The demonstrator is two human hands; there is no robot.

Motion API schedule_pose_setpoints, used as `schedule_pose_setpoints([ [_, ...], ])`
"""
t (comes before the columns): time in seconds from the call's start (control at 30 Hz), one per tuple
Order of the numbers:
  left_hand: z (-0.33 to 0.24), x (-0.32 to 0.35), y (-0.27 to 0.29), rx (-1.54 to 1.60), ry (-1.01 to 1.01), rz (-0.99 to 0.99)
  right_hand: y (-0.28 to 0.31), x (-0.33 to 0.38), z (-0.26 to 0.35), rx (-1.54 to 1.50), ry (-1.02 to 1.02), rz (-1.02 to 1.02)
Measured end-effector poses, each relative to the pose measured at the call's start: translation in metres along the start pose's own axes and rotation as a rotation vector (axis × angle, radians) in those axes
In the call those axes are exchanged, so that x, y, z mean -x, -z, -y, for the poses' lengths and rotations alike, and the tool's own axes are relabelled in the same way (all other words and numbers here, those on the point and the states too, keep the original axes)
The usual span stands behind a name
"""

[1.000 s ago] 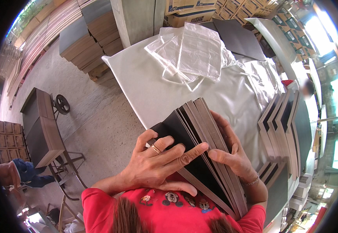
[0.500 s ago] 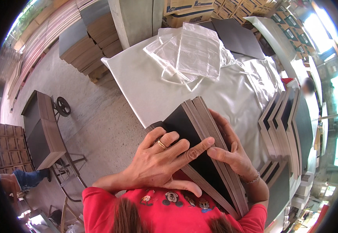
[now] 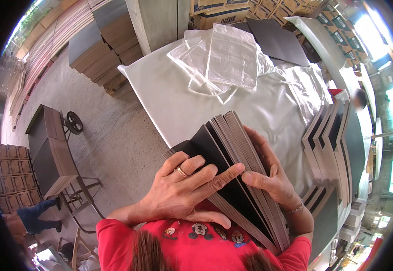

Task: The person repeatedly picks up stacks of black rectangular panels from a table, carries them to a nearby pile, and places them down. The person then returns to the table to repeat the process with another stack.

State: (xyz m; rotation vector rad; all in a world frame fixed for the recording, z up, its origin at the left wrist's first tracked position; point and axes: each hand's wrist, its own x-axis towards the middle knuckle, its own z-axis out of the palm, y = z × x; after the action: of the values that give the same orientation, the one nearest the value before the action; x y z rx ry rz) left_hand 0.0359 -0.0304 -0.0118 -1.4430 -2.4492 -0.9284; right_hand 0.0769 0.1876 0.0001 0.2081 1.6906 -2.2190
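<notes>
A thick stack of thin black and brown boards point(image 3: 232, 149) stands on edge against my chest, fanned at the top. My left hand point(image 3: 183, 192), with a ring on one finger, grips the front of the stack, fingers spread over the black face of the nearest board. My right hand point(image 3: 271, 178) holds the stack's right side, the fingers pressed on the brown edges and the thumb meeting my left fingertips. The stack leans over the near edge of a white-covered table point(image 3: 169, 99).
Clear plastic bags point(image 3: 230, 58) lie heaped at the table's far side beside a black sheet point(image 3: 280, 40). More board stacks point(image 3: 332, 149) stand at the right. A cart with boards point(image 3: 51, 153) stands on the concrete floor to the left. Another person point(image 3: 29, 219) is at lower left.
My left hand has slid a little down and right over the black board, fingers stretching toward the right hand. The stack stays held against my chest.
</notes>
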Motion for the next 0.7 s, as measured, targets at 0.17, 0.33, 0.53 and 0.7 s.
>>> schedule_pose_setpoints([
  [0.17, 0.0004, 0.003, -0.0008, 0.004, 0.003, -0.01, 0.0008, 0.0002, -0.0022, -0.008, 0.006, -0.013],
  [0.33, 0.0, 0.0039, -0.0008, -0.003, 0.007, -0.009, 0.0018, -0.0005, -0.0028, 0.009, 0.02, -0.003],
  [0.53, 0.0002, 0.004, 0.0002, 0.0, 0.006, -0.012, -0.0001, -0.0002, -0.0027, 0.019, 0.024, -0.014],
  [0.7, 0.0049, 0.0087, -0.0001, 0.063, -0.002, -0.074, -0.0009, 0.0002, -0.0011, 0.038, 0.014, -0.016],
])
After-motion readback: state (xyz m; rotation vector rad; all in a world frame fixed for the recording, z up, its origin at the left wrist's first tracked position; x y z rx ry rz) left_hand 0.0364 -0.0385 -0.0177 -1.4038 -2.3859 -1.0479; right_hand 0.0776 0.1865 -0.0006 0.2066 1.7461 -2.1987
